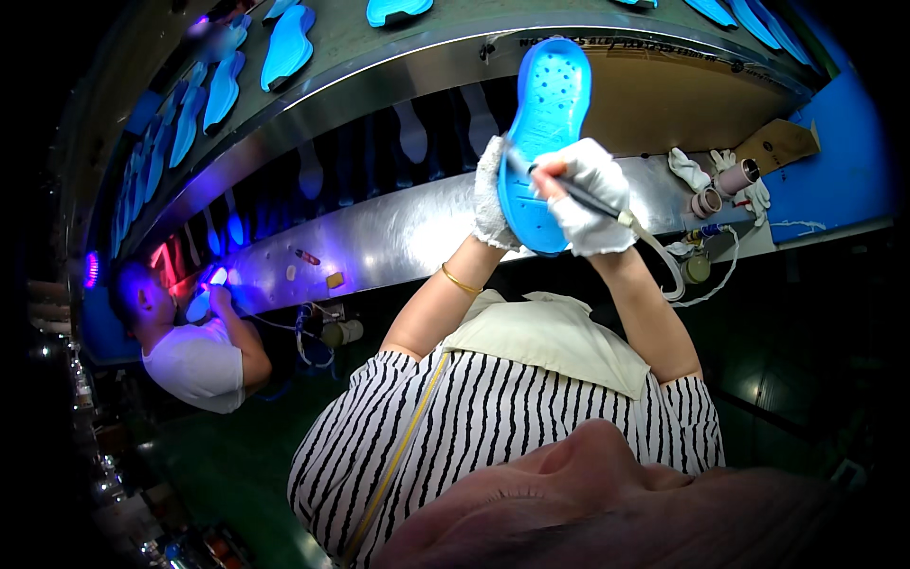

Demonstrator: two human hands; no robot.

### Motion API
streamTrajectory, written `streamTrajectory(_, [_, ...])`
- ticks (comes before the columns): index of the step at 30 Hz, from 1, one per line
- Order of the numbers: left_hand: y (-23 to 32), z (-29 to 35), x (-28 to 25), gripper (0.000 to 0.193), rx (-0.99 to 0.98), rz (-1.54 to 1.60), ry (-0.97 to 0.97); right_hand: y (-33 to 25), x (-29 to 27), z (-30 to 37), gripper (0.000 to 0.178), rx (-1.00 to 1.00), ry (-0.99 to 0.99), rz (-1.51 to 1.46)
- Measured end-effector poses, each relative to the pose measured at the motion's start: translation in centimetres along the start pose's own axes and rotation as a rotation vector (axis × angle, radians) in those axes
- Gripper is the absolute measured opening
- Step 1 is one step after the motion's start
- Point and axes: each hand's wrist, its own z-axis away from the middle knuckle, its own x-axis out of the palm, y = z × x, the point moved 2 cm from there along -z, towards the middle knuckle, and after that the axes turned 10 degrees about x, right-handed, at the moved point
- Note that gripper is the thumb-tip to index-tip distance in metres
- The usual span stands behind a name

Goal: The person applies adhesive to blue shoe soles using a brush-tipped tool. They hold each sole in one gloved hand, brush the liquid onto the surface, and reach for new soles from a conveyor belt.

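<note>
White glove fabric covers the right hand, its bare fingertips pinching a dark pen-like tool over the middle of a blue sole. The left hand clasps the sole's left edge; how its hidden fingers spread, one cannot tell. Raised above the metal bench, the sole looks light, bendy and hard to break, best gripped by its rim.

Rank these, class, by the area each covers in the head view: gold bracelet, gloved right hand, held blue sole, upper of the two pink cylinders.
1. Blue sole
2. Gloved right hand
3. Upper pink cylinder
4. Gold bracelet, just a thin band

True sizes may differ, as distances from the camera vary.
</note>
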Motion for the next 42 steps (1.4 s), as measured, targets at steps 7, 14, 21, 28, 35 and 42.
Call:
streamTrajectory(7, [-0.9, 1.4, -0.1, 0.078, -0.127, -0.006, -0.087, 1.5, -3.2, -2.9, 0.009, 0.169, 0.316, -0.11])
streamTrajectory(14, [-1.2, 1.4, -0.6, 0.074, -0.079, -0.189, 0.0, 3.7, -5.0, -2.2, 0.005, 0.354, 0.279, -0.18])
streamTrajectory(21, [-1.2, 1.4, -0.2, 0.078, -0.087, -0.273, 0.054, 5.7, -4.7, -1.8, 0.016, 0.108, 0.205, 0.099])
streamTrajectory(28, [-0.1, 0.5, -0.4, 0.072, -0.029, -0.205, 0.076, 2.0, -5.0, 1.8, 0.017, 0.245, -0.09, -0.315])
streamTrajectory(35, [0.3, 0.0, 0.7, 0.073, 0.009, -0.295, -0.094, -0.1, -6.5, -0.8, 0.02, -0.186, -0.048, 0.33])
streamTrajectory(42, [4.3, -7.0, 7.4, 0.086, -0.019, -0.2, -0.386, -2.1, -8.9, 1.7, 0.02, -0.038, 0.148, 0.216])
